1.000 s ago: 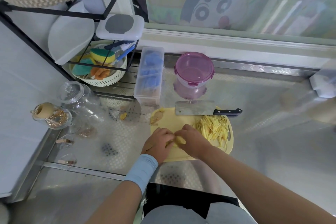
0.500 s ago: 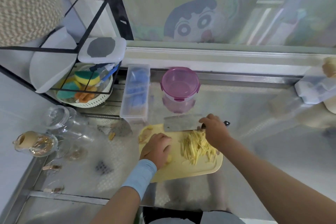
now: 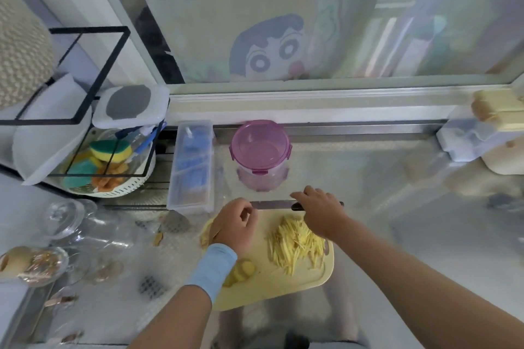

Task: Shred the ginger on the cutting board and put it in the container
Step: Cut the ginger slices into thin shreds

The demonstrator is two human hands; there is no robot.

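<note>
Steel counter [image 3: 368, 207]: bore the whole set-up. Count: one.
Yellow cutting board [image 3: 283, 289]: lay at the counter's near edge and was best left flat and unmoved while cutting. Count: one.
Container [image 3: 260, 150]: stood just behind the board with its pink lid on. By judgement the lid needed unclipping before any ginger could go in. Count: one.
Cleaver [image 3: 272, 204]: lay along the board's far edge, blade pointing left. It probably needed lifting clear of the other hand before being carried to the uncut pieces. Count: one.
Right hand [image 3: 320, 212]: fingers were wrapped over the cleaver's black handle. A firm, full grip would suit the lift. Count: one.
Left hand [image 3: 235, 224]: hovered just beside the blade tip, fingers loosely curled with nothing seen in them. It was best moved down to steady the slices, fingertips tucked back. Count: one.
Shredded ginger [image 3: 295, 244]: was heaped on the board's right half and best kept apart from fresh cuts. Count: one heap, strands too many to number.
Unshredded ginger [image 3: 243, 268]: sat at the board's near left, partly behind the blue wristband [image 3: 211, 269]; thin, parallel cuts would suit it. Count: one small cluster, plus one piece at the left edge, partly hidden.
</note>
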